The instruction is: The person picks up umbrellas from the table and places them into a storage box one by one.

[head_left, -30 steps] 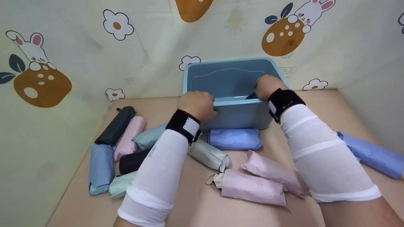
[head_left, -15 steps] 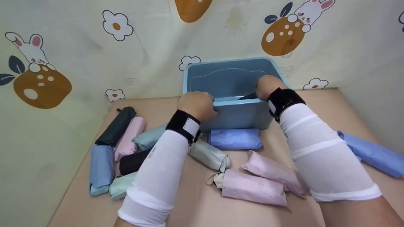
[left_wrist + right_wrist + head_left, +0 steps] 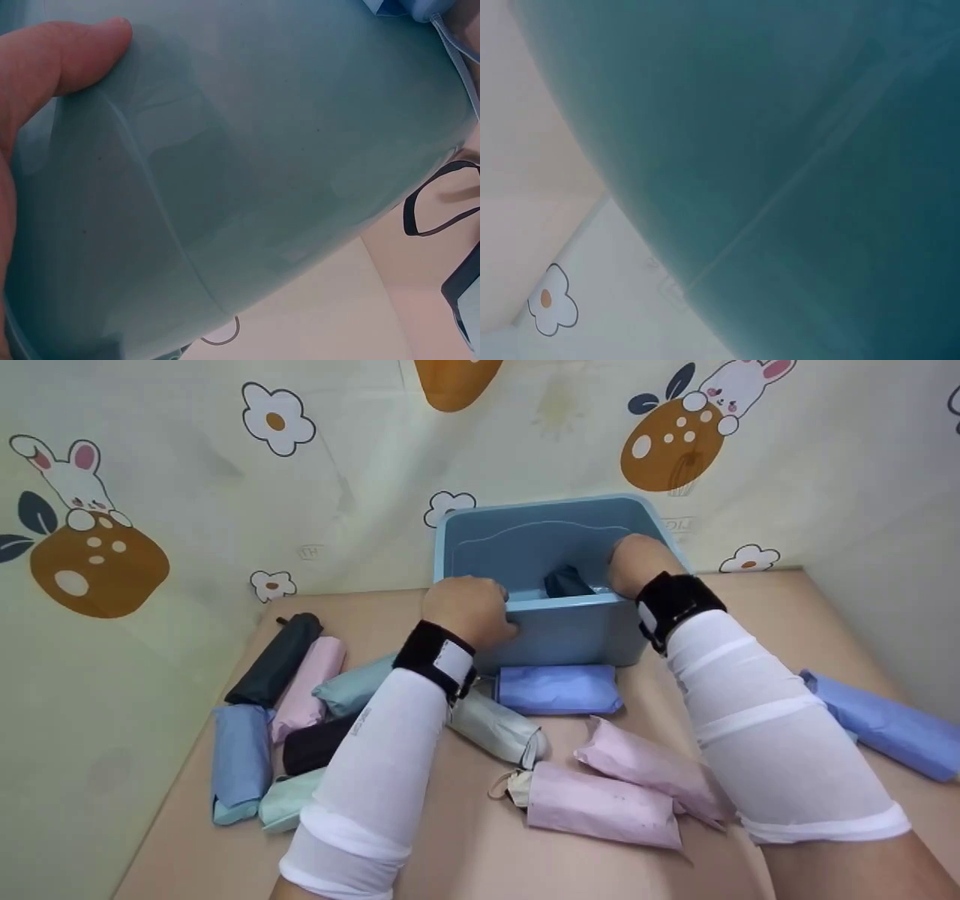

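Note:
In the head view my left hand [image 3: 469, 611] grips the near rim of a light blue plastic bin [image 3: 574, 630]; its thumb [image 3: 94, 56] lies on the outer wall in the left wrist view. My right hand [image 3: 643, 564] reaches over the rim at the near right corner, its fingertips hidden inside. A dark folded umbrella [image 3: 567, 582] shows in the bin, left of that hand. The front wall conceals its lower part, so whether the fingers touch it is unclear. Just outside the bin lie a bright blue folded umbrella [image 3: 559, 690] and a grey-green one [image 3: 499, 727].
Several folded umbrellas in sleeves lie at left, including a dark green one [image 3: 276, 660] and a blue one [image 3: 241, 765]. Two pink umbrellas, one nearer [image 3: 600, 806], lie in front. Another blue umbrella [image 3: 889, 725] is at far right. A patterned cloth [image 3: 360, 480] hangs behind the bin.
The dark umbrella inside the bin has shifted left from beside my right hand, and more of it shows above the front rim. Both hands stay almost where they were.

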A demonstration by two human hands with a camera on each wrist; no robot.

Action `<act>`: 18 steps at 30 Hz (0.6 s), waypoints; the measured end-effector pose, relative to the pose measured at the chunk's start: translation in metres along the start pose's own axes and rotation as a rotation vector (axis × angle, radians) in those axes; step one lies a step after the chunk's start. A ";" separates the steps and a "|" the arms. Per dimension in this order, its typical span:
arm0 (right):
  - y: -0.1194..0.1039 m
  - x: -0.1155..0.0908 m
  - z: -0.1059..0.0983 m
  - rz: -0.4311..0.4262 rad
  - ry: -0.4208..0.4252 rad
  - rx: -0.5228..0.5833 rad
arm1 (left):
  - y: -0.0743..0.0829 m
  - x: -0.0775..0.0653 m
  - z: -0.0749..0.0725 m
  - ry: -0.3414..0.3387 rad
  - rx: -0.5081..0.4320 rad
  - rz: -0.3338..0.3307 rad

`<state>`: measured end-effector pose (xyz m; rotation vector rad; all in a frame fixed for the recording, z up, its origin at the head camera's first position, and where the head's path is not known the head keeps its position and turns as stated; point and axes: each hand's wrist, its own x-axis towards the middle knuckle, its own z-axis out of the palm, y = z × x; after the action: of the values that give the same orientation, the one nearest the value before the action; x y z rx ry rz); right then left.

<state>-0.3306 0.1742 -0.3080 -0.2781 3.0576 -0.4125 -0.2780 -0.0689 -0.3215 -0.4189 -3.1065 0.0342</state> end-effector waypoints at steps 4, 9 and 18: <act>0.002 -0.002 0.001 0.026 0.025 0.027 | 0.001 0.001 0.000 -0.004 0.005 0.008; 0.005 -0.007 0.003 0.089 0.096 0.142 | 0.003 0.001 -0.001 -0.011 -0.001 0.008; 0.017 -0.036 -0.002 0.006 0.353 0.484 | 0.000 0.000 0.000 0.001 -0.004 0.012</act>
<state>-0.2980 0.1971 -0.3096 -0.1867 3.1379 -1.2969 -0.2784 -0.0689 -0.3217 -0.4382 -3.1035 0.0271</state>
